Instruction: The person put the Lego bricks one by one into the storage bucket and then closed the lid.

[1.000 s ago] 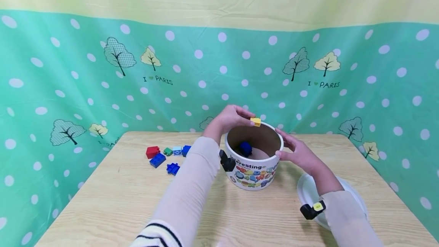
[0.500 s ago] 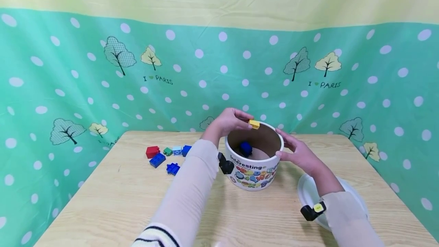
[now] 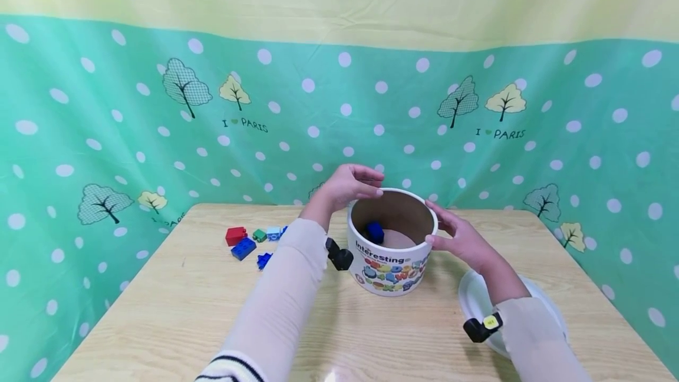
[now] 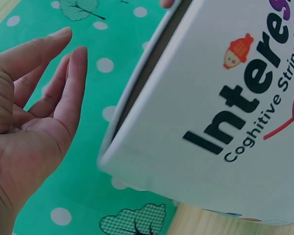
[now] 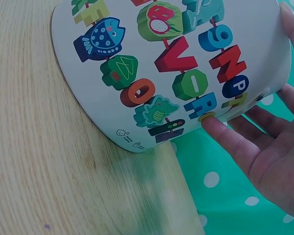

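A white round bucket (image 3: pixel 389 273) with printed coloured letters stands upright on the table, its mouth uncovered. Inside lies a dark blue toy brick (image 3: pixel 375 231). My left hand (image 3: pixel 350 184) is at the bucket's left back rim, fingers extended and nothing between them. In the left wrist view, that hand (image 4: pixel 36 100) shows thumb and fingers apart, beside the rim. My right hand (image 3: pixel 461 237) holds the bucket's right side, thumb toward the front and fingers toward the back. In the right wrist view, its digits (image 5: pixel 230 139) press against the printed wall.
To the left lie a red brick (image 3: pixel 236 236), a blue brick (image 3: pixel 244 249), a small green brick (image 3: pixel 259 234), a light blue brick (image 3: pixel 273 233) and another blue piece (image 3: pixel 263 260). A white round lid (image 3: pixel 474 293) lies partly under the right forearm. A polka-dot curtain (image 3: pixel 339 105) hangs behind.
My left hand has let go of the yellow brick, which is no longer in view, and has drawn slightly left. The right hand has stayed on the bucket.
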{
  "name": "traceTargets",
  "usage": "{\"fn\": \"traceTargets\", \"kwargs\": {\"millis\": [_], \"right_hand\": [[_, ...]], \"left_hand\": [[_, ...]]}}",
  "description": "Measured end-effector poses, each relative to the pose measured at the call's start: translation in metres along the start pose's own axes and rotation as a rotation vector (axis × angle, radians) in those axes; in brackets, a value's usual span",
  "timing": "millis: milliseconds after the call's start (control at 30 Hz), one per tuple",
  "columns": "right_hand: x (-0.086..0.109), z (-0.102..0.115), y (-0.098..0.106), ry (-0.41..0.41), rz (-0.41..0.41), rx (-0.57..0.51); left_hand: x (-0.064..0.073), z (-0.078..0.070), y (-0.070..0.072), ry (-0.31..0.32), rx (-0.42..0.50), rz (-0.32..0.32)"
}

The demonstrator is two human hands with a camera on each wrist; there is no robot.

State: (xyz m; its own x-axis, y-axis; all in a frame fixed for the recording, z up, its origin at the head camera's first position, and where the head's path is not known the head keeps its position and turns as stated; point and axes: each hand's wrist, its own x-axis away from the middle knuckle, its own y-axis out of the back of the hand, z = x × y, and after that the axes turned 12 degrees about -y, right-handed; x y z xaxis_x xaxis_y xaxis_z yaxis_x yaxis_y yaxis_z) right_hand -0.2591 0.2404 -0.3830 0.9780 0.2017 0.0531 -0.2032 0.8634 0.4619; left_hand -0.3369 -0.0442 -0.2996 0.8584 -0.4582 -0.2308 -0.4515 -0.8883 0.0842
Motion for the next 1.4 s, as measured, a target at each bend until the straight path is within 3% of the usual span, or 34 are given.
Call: {"fn": "traceTargets", "kwargs": {"millis": [367, 533, 967, 1400], "right_hand": [[0.001, 0.001, 0.001, -0.012, 0.013, 0.01], [0.001, 0.001, 0.002, -0.009, 0.014, 0.01], [-0.001, 0.001, 0.002, -0.017, 0.01, 0.0], [-0.001, 0.0, 0.001, -0.028, 0.011, 0.002]], "left_hand": [[0.025, -0.008, 0.024, -0.061, -0.138, 0.03], [0.039, -0.008, 0.031, -0.094, -0.136, 0.012], [0.07, 0.009, 0.047, -0.155, -0.184, -0.041], [0.101, 0.025, 0.063, -0.153, -0.213, -0.085]]}}
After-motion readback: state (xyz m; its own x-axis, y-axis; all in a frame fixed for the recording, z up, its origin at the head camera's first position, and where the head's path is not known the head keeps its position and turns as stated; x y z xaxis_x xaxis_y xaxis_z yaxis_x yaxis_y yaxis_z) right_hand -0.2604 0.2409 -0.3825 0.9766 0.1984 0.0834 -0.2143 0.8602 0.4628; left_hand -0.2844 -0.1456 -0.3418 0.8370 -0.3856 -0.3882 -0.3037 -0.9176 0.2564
